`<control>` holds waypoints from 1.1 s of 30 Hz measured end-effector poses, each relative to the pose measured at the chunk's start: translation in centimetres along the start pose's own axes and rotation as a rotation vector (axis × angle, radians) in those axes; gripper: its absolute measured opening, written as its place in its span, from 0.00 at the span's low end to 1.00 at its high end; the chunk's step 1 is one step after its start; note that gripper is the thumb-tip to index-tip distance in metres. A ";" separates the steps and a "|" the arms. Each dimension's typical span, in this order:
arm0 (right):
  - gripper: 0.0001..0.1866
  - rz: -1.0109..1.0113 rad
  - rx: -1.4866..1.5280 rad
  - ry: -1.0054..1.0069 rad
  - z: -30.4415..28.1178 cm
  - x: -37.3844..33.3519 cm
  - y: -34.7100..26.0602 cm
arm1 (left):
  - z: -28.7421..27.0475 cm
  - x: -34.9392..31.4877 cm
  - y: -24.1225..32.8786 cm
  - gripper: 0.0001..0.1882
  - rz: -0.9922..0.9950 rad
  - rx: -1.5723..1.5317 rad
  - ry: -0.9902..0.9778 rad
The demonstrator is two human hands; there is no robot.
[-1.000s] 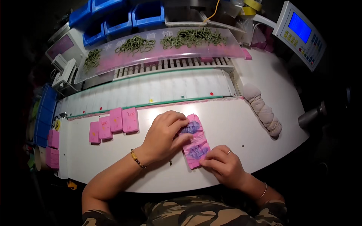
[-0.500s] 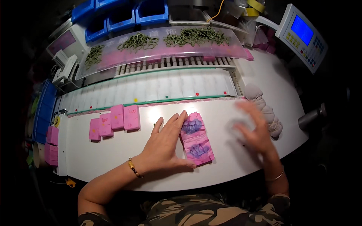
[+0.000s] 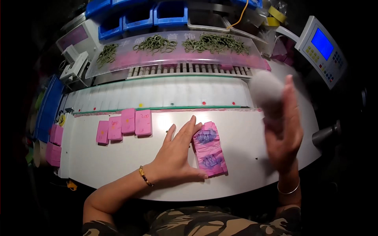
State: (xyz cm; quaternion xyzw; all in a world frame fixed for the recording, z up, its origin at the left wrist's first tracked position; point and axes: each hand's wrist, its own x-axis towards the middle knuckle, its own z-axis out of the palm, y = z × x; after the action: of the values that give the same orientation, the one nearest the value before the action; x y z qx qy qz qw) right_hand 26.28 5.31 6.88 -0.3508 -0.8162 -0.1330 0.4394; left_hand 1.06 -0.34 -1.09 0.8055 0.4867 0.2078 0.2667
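Right, left hand (image 3: 177,153) is spread wide over the white table (image 3: 118,161), not gripping. Its thumb tip is at the lower left corner of the pink slab (image 3: 209,149), fingertips at the slab's upper left edge. Slab lies flat near the front middle of the table, tilted a bit, top end leaning left. Surface is wrinkled, with a crease across the middle and one blue-purple stained patch above it, one below.

Right hand (image 3: 285,131) is up off to the right of the slab, well apart from it, holding the grey cloth bundle (image 3: 268,92). Both are motion-blurred; exact finger placement on the bundle can't be told. Beaded bracelet (image 3: 145,176) on the left wrist, thin bangle (image 3: 288,192) on the right one.

Left of the left hand: four pink blocks (image 3: 128,122) side by side, staggered, red marks on them. Behind: white track (image 3: 165,93) with a green edge and coloured dots, then rollers (image 3: 189,68), then a clear sheet (image 3: 165,59) carrying clumps of green loops (image 3: 214,44). Blue bins (image 3: 171,20) at the far side, control panel (image 3: 322,51) with lit blue screen at far right.
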 end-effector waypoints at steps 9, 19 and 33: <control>0.30 -0.305 0.186 -0.755 3.1 -1.6 -1.5 | 0.2 0.3 0.6 0.76 0.009 0.032 0.019; 0.26 -0.207 0.064 -0.642 3.2 -3.6 -3.5 | 0.4 0.1 0.1 0.77 -0.013 -0.044 -0.030; 0.25 -0.244 0.199 -0.750 -1.7 -5.7 -4.1 | 0.7 0.4 0.3 0.74 0.025 0.013 0.014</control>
State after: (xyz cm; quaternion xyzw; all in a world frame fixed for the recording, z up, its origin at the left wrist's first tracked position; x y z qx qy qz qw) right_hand 26.62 -1.09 3.56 -0.2313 -0.9644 0.0327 0.1243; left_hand 1.84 -0.22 -1.45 0.8118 0.4796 0.2137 0.2557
